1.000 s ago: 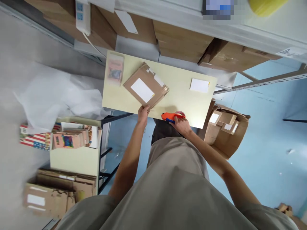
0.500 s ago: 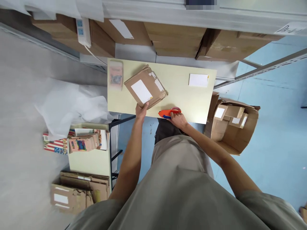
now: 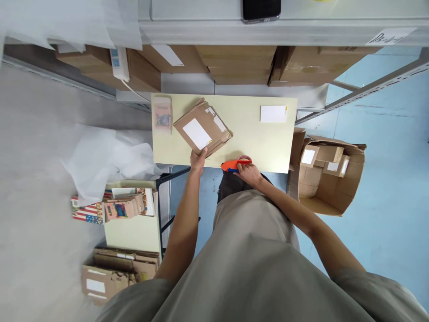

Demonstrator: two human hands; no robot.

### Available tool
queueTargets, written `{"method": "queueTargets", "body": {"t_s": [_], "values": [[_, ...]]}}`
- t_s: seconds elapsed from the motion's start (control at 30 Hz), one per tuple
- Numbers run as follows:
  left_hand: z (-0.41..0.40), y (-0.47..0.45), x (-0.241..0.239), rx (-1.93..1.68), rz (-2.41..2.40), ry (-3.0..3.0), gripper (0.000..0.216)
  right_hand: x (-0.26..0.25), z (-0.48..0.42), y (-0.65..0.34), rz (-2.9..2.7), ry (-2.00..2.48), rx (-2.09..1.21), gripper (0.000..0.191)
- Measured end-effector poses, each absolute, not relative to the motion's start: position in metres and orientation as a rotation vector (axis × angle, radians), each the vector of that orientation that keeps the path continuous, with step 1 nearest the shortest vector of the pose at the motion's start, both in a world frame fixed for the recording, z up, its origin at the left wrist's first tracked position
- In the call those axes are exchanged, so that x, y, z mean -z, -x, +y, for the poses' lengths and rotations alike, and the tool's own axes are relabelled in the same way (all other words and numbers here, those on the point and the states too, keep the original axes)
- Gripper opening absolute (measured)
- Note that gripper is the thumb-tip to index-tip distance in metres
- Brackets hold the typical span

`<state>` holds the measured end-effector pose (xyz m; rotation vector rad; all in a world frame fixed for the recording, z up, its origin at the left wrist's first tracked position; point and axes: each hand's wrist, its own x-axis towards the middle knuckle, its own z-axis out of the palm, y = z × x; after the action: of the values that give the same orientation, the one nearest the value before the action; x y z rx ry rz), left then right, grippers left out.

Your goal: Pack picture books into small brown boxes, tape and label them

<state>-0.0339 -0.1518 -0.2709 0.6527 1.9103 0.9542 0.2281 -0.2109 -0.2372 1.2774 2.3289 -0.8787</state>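
Note:
On the pale yellow table (image 3: 254, 138) lies a flat cardboard box (image 3: 217, 136), turned at an angle, with a white label (image 3: 197, 133) on top. My left hand (image 3: 198, 162) grips its near corner, thumb on the upper face. At the table's front edge my right hand (image 3: 248, 174) is closed around an orange tape dispenser (image 3: 231, 165) with red and blue parts; a tape roll shows behind it. A stack of white labels (image 3: 273, 113) sits at the table's right. A plastic-wrapped pink pack (image 3: 162, 115) rests at the left end.
Large cartons (image 3: 241, 65) line the shelf behind, under a ledge bearing a phone (image 3: 261, 10). An open carton (image 3: 351, 179) with small boxes stands on the right. To the left are white wrapping sheets (image 3: 110, 150), a side table (image 3: 134, 235) with pink packs, and flattened cardboard (image 3: 110, 281).
The camera view has shifted slightly, so the scene sits lower and more of the phone shows. Both hands keep their hold on the box and the tape dispenser.

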Motion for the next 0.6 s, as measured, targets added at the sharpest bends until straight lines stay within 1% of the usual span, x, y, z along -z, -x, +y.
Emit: {"method": "queueTargets", "body": {"t_s": [0.3, 0.47, 0.6], "values": [[-0.153, 0.032, 0.278, -0.961, 1.936, -0.685, 0.048, 0.239, -0.206, -0.229, 2.299, -1.305, 0.860, 0.063], [-0.152, 0.027, 0.277, -0.992, 1.920, -0.671, 0.052, 0.236, -0.204, -0.221, 2.192, -1.421, 0.887, 0.060], [-0.150, 0.016, 0.271, -1.005, 1.956, -0.607, 0.049, 0.227, -0.199, -0.216, 2.091, -1.541, 0.935, 0.057]]}}
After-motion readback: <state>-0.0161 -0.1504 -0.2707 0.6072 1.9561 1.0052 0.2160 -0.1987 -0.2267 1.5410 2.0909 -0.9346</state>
